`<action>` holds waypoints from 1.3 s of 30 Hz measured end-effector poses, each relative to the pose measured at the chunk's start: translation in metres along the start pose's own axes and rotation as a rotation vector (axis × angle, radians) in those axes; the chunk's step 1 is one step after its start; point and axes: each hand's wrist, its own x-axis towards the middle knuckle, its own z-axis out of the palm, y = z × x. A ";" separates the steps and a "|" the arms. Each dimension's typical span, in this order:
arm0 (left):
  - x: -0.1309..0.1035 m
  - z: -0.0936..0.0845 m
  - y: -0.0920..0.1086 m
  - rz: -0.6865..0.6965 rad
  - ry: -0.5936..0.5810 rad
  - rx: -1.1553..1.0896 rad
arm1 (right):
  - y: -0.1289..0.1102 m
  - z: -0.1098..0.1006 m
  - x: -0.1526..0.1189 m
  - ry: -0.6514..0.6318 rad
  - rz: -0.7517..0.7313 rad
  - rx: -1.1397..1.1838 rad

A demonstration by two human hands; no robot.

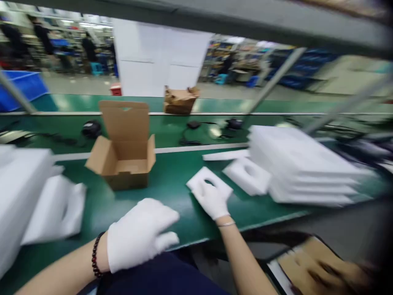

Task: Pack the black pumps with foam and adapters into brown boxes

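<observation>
Two gloved hands, low over the green worktop (pixel 172 192). Right hand (pixel 211 200) laid on top of a white foam pad (pixel 198 180), fingers stretched forward over its cut-out. Could not tell through the blur whether the thumb hooked under the pad's edge, so that grip was left unjudged, neither plainly spread nor plainly pinching. Left hand (pixel 139 233) hung at 8 o'clock from the right, near the worktop's front edge, fingers loosely curled and apart, holding nothing.

Pad lay flat on the worktop. Open box (pixel 125 159) stood at 10 o'clock from it, well apart, flaps up and nothing seen inside. Second pad (pixel 247 174) lay at 2 o'clock, near the first and against a tall foam stack (pixel 307 168) at 3 o'clock. More foam (pixel 18 192) piled at 9 o'clock by the left edge. Another box (pixel 179 100) sat on the far belt at 12 o'clock.

Judged as the pick-up of a pad, with contact made and no lift yet. Any lift would call for a firm pinch on the pad's edge, as the foam looked soft and thin. Carrying it toward 10 o'clock would call for keeping it level to clear the box's raised flaps, with the free left hand well placed to steady that box.
</observation>
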 end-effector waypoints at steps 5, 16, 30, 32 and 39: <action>-0.014 0.118 -0.069 0.001 0.026 0.017 | 0.002 0.008 -0.003 0.051 0.032 -0.130; -0.018 0.157 -0.097 0.139 0.223 0.067 | 0.015 -0.093 0.108 0.249 0.082 -0.069; -0.020 0.161 -0.105 0.105 0.215 0.097 | 0.019 -0.075 0.188 0.177 0.055 -0.172; -0.021 0.161 -0.105 0.102 0.215 0.084 | 0.033 -0.090 0.166 0.227 0.028 -0.197; -0.021 0.158 -0.104 0.143 0.200 0.057 | 0.130 -0.138 0.067 0.291 0.111 -0.250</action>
